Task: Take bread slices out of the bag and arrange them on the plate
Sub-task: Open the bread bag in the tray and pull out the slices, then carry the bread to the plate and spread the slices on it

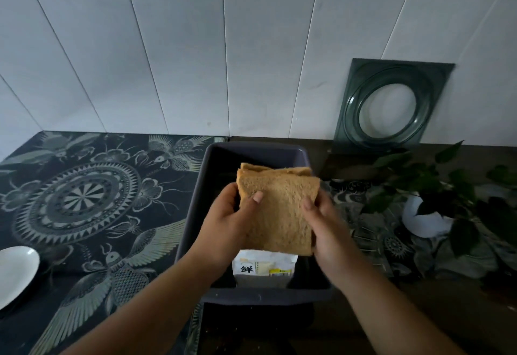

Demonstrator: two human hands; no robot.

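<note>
A stack of brown bread slices (279, 209) is held in the air above a dark grey bin (207, 164). My left hand (226, 223) grips the stack's left edge, thumb on the top slice. My right hand (327, 231) grips its right edge. Under the bread, inside the bin, lies the white bread bag (265, 268) with black and yellow print, partly hidden by the slices. A white plate (15, 273) sits at the far left edge of the table, cut off by the frame and well away from both hands.
A dark patterned cloth (84, 200) covers the table's left half. A potted green plant in a white pot (425, 214) stands to the right of the bin. A green glass square dish (391, 105) leans on the white panelled wall behind.
</note>
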